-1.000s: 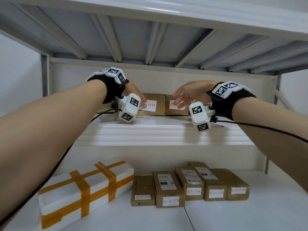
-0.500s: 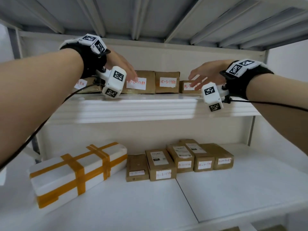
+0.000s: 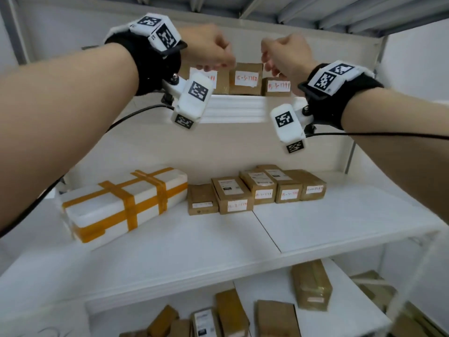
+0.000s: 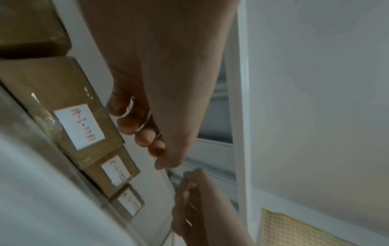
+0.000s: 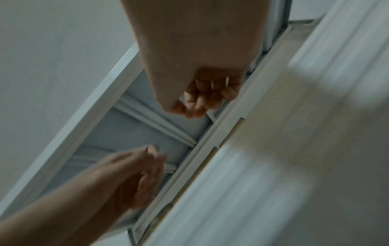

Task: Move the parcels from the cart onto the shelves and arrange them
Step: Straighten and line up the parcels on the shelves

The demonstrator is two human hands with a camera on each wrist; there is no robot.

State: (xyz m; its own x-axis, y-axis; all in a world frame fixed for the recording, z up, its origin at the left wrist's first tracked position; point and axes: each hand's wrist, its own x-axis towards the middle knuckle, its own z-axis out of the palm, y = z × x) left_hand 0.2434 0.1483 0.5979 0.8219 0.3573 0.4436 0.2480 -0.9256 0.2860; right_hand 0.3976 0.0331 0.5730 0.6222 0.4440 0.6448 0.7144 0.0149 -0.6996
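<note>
1. Up on the top shelf, brown cardboard parcels stood in a row near its front edge, each with a white label hand-marked in red.
2. Both hands hung just in front of the row: left hand and right hand curled into loose fists, holding nothing, touching no parcel.
3. Only the head view showed the middle shelf, with more parcels and a white box bound in orange tape; the left wrist view showed the labels close up.
</note>
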